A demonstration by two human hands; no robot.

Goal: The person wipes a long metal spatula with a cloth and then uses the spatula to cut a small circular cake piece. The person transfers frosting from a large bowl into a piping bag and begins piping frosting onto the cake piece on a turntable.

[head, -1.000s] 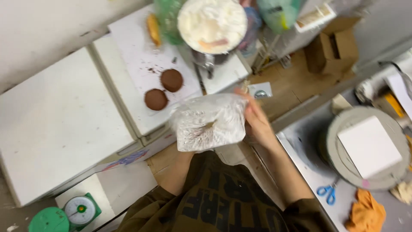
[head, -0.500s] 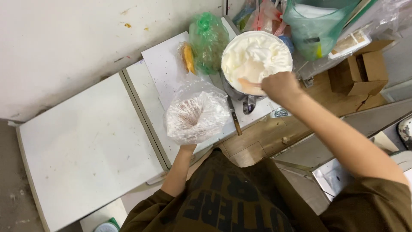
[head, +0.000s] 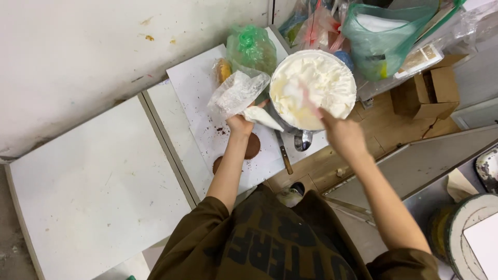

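Brown cardboard box (head: 428, 93) upper right; green plastic bag (head: 386, 39) beside.

Left hand (head: 239, 124) grips a clear piping bag (head: 239, 93) just left of the metal bowl of white cream (head: 313, 89); right hand (head: 342, 136) sits at the bowl's near rim (utensil blurred); two brown cake rounds (head: 252, 147) lie below-left of the bowl; cardboard box (head: 429, 93) right of it.

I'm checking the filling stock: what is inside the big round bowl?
The big round bowl is heaped with white cream. The right hand reaches over its near edge with a blurred tool in the cream. The cream covers the bowl's bottom.
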